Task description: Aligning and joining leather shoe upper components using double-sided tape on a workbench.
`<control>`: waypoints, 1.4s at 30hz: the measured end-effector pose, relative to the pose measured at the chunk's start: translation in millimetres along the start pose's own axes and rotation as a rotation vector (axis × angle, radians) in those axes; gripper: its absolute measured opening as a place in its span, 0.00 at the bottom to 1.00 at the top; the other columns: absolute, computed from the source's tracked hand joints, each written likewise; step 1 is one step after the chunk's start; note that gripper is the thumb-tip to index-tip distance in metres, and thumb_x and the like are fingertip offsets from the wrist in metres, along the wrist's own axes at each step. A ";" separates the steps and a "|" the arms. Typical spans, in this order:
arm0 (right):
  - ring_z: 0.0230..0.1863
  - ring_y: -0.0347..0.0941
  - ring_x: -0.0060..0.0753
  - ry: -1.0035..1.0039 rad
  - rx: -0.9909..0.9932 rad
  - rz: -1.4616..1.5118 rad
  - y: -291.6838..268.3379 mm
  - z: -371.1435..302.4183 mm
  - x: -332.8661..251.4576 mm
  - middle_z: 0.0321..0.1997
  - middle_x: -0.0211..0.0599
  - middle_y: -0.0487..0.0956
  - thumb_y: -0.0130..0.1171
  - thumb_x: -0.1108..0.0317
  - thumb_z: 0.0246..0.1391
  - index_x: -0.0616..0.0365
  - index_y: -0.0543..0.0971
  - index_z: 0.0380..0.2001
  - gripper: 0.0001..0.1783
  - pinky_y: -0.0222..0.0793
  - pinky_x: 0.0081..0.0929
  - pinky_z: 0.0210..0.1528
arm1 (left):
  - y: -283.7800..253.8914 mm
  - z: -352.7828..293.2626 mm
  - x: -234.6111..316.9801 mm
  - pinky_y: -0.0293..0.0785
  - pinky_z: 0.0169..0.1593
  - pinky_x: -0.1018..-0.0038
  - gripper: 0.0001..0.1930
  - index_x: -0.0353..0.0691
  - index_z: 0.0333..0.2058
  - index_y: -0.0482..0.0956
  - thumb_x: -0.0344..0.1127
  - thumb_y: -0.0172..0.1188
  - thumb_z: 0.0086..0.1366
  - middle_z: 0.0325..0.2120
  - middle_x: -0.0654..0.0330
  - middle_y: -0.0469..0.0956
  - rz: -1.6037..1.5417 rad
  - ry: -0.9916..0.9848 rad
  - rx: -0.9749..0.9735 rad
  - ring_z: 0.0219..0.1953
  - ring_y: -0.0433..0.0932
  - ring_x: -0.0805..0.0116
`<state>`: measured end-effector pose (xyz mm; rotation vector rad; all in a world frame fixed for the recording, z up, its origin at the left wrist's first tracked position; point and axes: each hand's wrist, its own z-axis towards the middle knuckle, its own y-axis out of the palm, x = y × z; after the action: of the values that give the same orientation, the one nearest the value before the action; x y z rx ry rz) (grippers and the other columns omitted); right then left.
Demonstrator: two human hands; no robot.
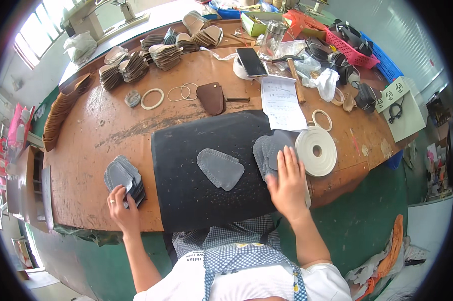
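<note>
Grey and flat, one rounded piece (220, 169) lies alone on the black mat (186, 203) covering part of the counter (96, 145). The left grip (123, 209) curls at the near edge of a grey stack (120, 173); whether it pinches, I cannot tell. The right grip (290, 189) spreads, thumb apart, over another stack (260, 152) beside a white roll (325, 158).

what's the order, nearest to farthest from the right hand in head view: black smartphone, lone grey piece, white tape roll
1. White tape roll, right of the right hand
2. Lone grey piece, left, on the black mat
3. Black smartphone, farther back
</note>
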<state>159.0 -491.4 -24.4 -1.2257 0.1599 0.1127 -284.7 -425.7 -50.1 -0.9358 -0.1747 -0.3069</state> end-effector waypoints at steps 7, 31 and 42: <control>0.68 0.66 0.56 0.013 0.215 0.079 -2.6 14.1 -17.6 0.65 0.51 0.72 0.62 0.60 0.61 0.64 0.75 0.57 0.25 0.54 0.60 0.71 | -0.8 17.9 20.2 0.74 0.53 0.60 0.07 0.35 0.42 0.81 0.30 0.60 0.68 0.47 0.55 0.81 0.001 -0.072 -0.009 0.48 0.78 0.52; 0.54 0.70 0.46 -0.168 0.152 0.402 67.6 54.5 -70.5 0.46 0.41 0.75 0.71 0.65 0.48 0.61 0.78 0.47 0.23 0.66 0.40 0.55 | 240.7 206.4 203.0 0.76 0.58 0.60 0.37 0.31 0.59 0.65 0.38 0.73 0.54 0.49 0.43 0.81 -0.173 -0.360 -0.595 0.54 0.81 0.46; 0.57 0.66 0.52 -0.156 0.089 0.462 63.5 43.6 -67.6 0.50 0.46 0.72 0.75 0.50 0.45 0.65 0.75 0.53 0.38 0.65 0.46 0.61 | 93.8 131.0 140.5 0.78 0.48 0.62 0.16 0.34 0.40 0.78 0.15 0.59 0.51 0.42 0.51 0.80 -0.675 0.260 -0.086 0.45 0.81 0.48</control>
<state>84.3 -429.0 -56.6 -1.0691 0.3069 0.5953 -123.0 -293.0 -6.0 -0.8915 -0.2363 -1.0603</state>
